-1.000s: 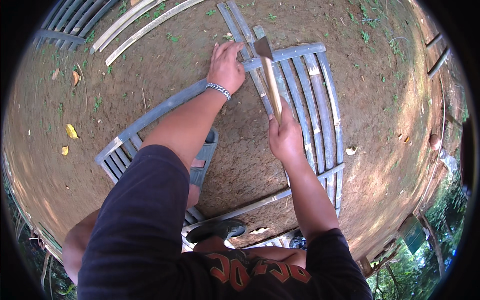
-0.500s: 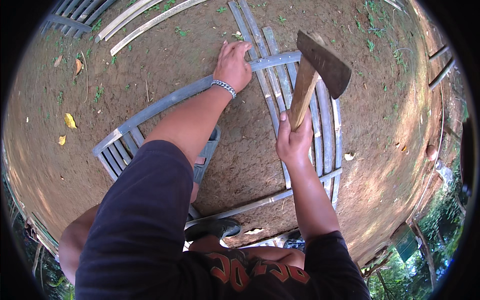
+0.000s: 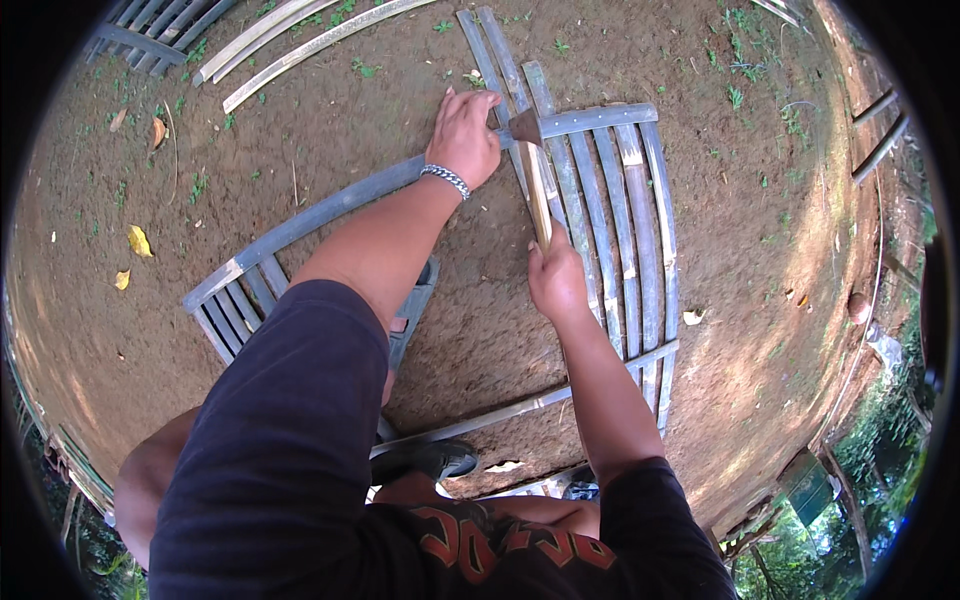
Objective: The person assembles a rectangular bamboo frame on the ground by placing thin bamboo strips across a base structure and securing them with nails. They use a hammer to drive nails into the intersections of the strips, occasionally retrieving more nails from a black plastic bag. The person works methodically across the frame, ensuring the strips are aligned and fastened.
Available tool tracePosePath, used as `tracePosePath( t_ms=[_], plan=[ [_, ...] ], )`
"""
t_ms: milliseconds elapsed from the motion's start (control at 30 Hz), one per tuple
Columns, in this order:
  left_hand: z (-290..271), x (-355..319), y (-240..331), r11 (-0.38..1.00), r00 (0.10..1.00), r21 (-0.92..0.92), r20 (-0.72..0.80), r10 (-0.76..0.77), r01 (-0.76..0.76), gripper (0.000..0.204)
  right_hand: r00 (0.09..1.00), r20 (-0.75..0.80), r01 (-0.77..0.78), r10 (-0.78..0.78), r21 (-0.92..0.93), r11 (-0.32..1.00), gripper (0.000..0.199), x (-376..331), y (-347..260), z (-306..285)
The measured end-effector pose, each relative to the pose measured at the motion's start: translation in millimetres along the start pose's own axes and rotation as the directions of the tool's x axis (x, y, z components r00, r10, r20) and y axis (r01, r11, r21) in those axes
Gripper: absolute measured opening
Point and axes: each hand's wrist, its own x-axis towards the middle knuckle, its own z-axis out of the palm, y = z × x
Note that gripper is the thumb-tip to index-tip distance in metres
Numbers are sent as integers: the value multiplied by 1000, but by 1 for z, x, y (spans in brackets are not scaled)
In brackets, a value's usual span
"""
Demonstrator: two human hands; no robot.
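Note:
A frame of grey bamboo slats (image 3: 620,220) lies flat on bare earth, with a long grey crosspiece (image 3: 330,205) running over the slats. My left hand (image 3: 462,135), with a metal bracelet at the wrist, presses down on the crosspiece where it meets the slats. My right hand (image 3: 556,282) grips the wooden handle of a hatchet (image 3: 532,170). The hatchet's head rests down on the crosspiece just right of my left hand. My foot in a dark sandal (image 3: 412,310) stands beside the frame's lower part.
Loose pale bamboo strips (image 3: 300,45) lie at the upper left, next to another slatted panel (image 3: 150,30). A second crosspiece (image 3: 520,405) runs near my feet. Dry leaves (image 3: 138,240) dot the dirt on the left. Poles and greenery stand at the right edge.
The hatchet was down on the crosspiece, rose high half a second ago, and has come down on it again. My left hand has stayed in place.

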Motion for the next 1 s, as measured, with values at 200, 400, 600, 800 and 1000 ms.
tracePosePath(
  t_ms=[200, 400, 600, 800, 1000],
  plan=[
    [-3, -4, -5, 1000, 1000, 23, -13, 13, -13, 47, 956, -292, 155, -41, 380, 912, 31, 2, -39, -20],
    [-1, 0, -3, 1000, 1000, -9, 13, -7, 7, 46, 1000, 21, -22, 22, -11, 1000, 37, -1, -8, 0],
    [-2, -5, -5, 1000, 1000, 15, -13, 18, -18, 48, 918, -358, 245, -174, 165, 955, 41, 5, -40, -24],
    [1, -2, 2, 1000, 1000, 0, 17, 17, -17, 48, 997, 68, 38, -29, -137, 990, 41, -3, 21, -3],
    [-2, -4, -3, 999, 999, 20, -7, 35, -35, 46, 992, -41, -119, 119, -14, 993, 38, -88, 44, -33]
  ],
)
